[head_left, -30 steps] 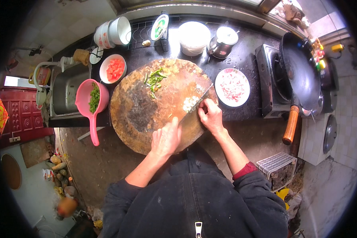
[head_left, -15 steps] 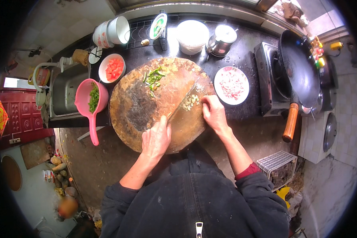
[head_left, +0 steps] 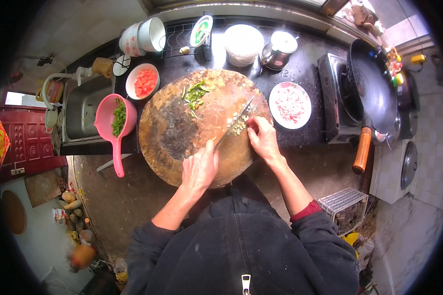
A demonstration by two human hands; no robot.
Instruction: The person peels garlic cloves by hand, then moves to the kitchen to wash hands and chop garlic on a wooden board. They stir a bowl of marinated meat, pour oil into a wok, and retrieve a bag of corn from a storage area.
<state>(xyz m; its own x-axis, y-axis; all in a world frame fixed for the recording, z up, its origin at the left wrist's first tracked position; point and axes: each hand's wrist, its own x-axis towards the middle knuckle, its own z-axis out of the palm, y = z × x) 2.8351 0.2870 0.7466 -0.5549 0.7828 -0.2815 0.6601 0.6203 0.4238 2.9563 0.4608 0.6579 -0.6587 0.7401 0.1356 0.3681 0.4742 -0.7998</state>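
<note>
A large round wooden chopping board [head_left: 174,162] lies in front of me, its surface dark and worn. My left hand [head_left: 201,169] is closed round the handle of a knife [head_left: 231,127], whose blade points away and to the right. Chopped pale pieces, looking like garlic [head_left: 238,127], lie along the blade, mostly on its right side. Curled over the board's right part, my right hand [head_left: 264,141] has its fingertips against these pieces; what they pinch, if anything, is hidden. Cut green peppers [head_left: 196,95] form a small pile at the board's far side.
Left of the board are a pink ladle-like pot [head_left: 101,118] with greens and a bowl of red chunks [head_left: 145,83]. A plate of sliced meat [head_left: 290,105] sits to the right, beside a stove with a wok [head_left: 371,88]. Behind stand a white tub [head_left: 243,42] and a metal jug [head_left: 279,49].
My right hand's fingertips have come closer to the blade and the chopped pieces. The blade now stands among the pieces, with some on its left side. The whole view has shifted slightly.
</note>
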